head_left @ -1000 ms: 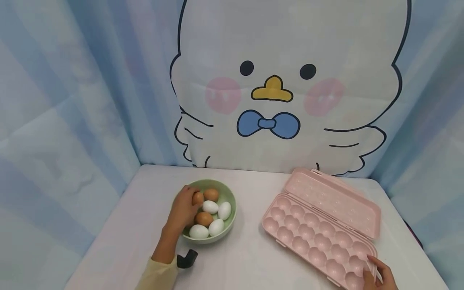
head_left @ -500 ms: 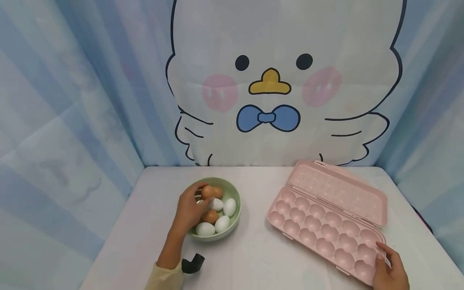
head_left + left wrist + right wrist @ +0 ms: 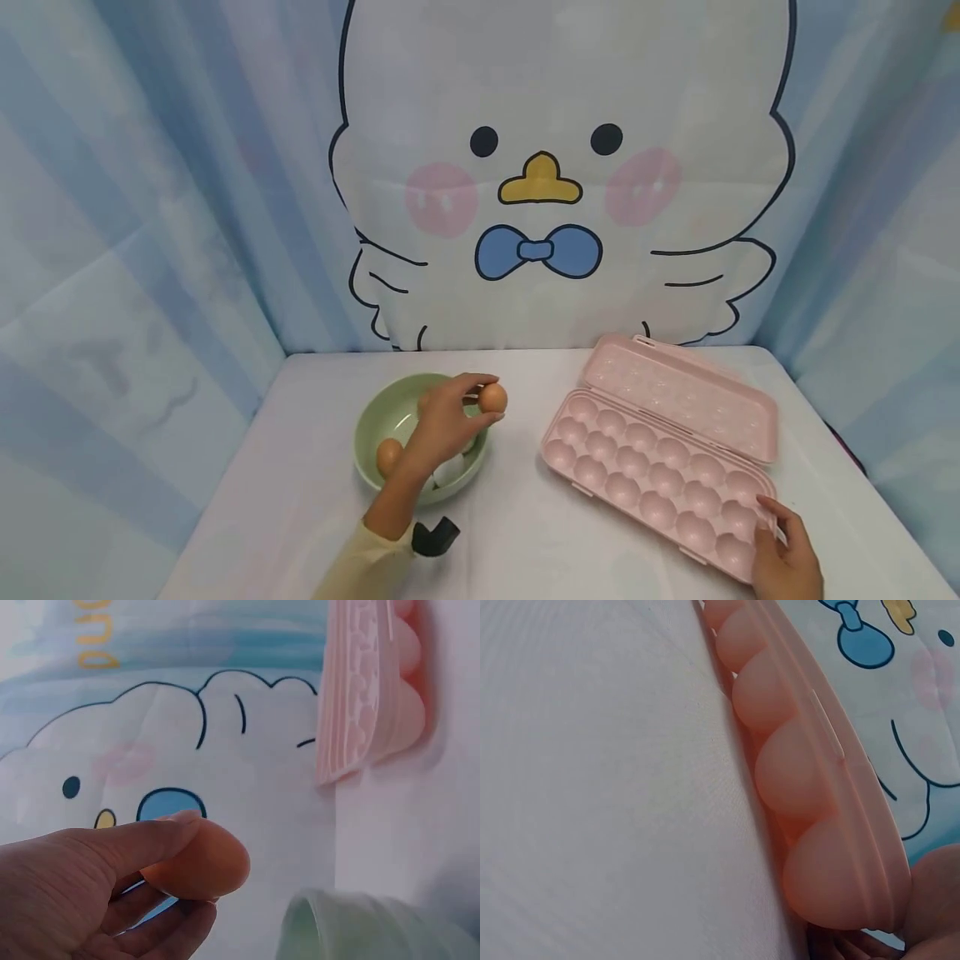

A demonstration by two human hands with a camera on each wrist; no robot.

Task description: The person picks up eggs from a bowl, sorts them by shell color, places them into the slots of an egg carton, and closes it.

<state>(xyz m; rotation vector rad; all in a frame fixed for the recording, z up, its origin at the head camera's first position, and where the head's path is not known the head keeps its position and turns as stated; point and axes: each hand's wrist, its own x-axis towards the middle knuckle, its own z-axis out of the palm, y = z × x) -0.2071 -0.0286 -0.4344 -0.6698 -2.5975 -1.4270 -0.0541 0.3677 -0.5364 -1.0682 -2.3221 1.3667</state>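
"What was the left hand [image 3: 441, 423] doing?"

"Pinching a brown egg [image 3: 492, 398] between thumb and fingertips, off the table, by the right rim of the green bowl [image 3: 371, 423]. I judged it light and hard-shelled, smooth enough to slip, probably fragile. A gentle hold round its middle seemed best. Real or toy, I couldn't tell."

"And the right hand [image 3: 789, 560]?"

"It gripped the near end of the pink egg tray [image 3: 664, 478]. That looked like light, fairly stiff plastic that might flex a little, so the end rim seemed a sensible place to steady it."

"What couldn't you make out?"

"How many eggs lay in the bowl: the left hand and forearm [image 3: 396, 502] hid much of it. A second brown egg [image 3: 388, 457] and part of a white egg [image 3: 450, 471] showed. The bottom edge of the head view cut off the right hand, and its lower fingers sat in shadow. The black piece [image 3: 435, 537] at the left cuff puzzled me too."
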